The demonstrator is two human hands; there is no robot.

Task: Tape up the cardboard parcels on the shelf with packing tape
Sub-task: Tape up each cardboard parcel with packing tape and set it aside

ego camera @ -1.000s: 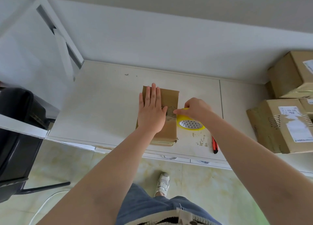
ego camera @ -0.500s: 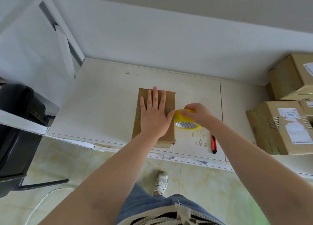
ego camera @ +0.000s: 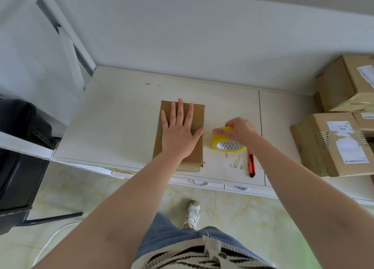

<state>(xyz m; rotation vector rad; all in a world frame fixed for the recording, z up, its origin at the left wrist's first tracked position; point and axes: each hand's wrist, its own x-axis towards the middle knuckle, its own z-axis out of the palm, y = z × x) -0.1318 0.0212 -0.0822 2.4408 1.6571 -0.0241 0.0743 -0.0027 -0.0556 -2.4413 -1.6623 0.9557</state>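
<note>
Two hands, left hand (ego camera: 178,133) flat on parcel (ego camera: 180,159), right hand (ego camera: 240,130) gripping tape roll (ego camera: 225,144)

Your right hand (ego camera: 240,130) has drawn the roll (ego camera: 226,142) away from the box (ego camera: 197,114): a second ago it sat against the box's right edge, now it stands clear to the right, nearer the knife (ego camera: 251,163). A short stretch of clear tape (ego camera: 207,134) now spans the gap between roll and box. Your left hand (ego camera: 179,136) has shifted slightly left on the box top, thumb tip now at the right edge where the tape begins.
</note>
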